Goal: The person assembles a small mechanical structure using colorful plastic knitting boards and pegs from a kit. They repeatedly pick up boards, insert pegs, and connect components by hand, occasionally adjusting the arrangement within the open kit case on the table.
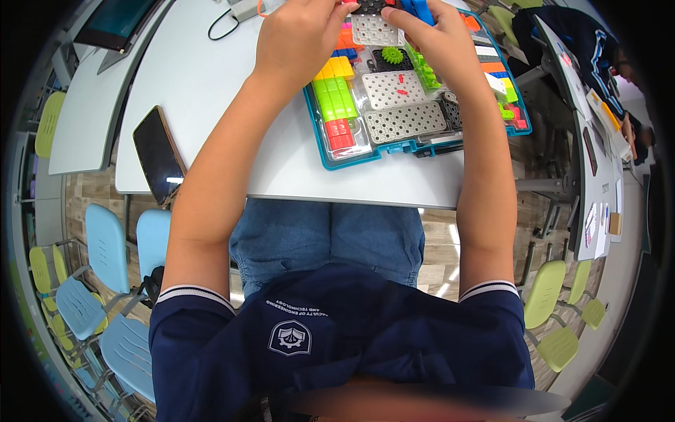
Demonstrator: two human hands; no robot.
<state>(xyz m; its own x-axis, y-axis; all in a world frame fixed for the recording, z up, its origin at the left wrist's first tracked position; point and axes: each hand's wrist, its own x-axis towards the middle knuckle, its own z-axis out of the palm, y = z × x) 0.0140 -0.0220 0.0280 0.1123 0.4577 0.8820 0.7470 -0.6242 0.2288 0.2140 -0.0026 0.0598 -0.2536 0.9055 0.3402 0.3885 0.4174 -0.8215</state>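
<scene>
Black toy piece (370,7) is up between the two hands, at the top edge of the view, so part of it is cut off; what shows of it seems to run longest from one hand across to the other, but I cannot tell for sure; it touches both hands, so neither one is nearer.

Far out to the left of the hands is a dark screen (112,22); then a phone (159,151) lies on the white table (295,172), down and left of the left hand, just beside that forearm; a black cord (220,27) makes a loop close to the left hand.

The left hand (302,32) has its fingertips pinching the left end of the black toy piece; below this hand are yellow blocks (335,68), green blocks (335,98) and red blocks (339,133), in a blue-green box (351,164).

Below the gap between the hands is a pale plate with holes (376,32); I cannot tell if it is joined to the black toy piece; lower down is a green gear (392,55).

The right hand (446,35) pinches the right end, thumb pressed on it; a blue piece (420,10) sits by its fingers; right of its wrist lies an orange bar (495,67).
</scene>
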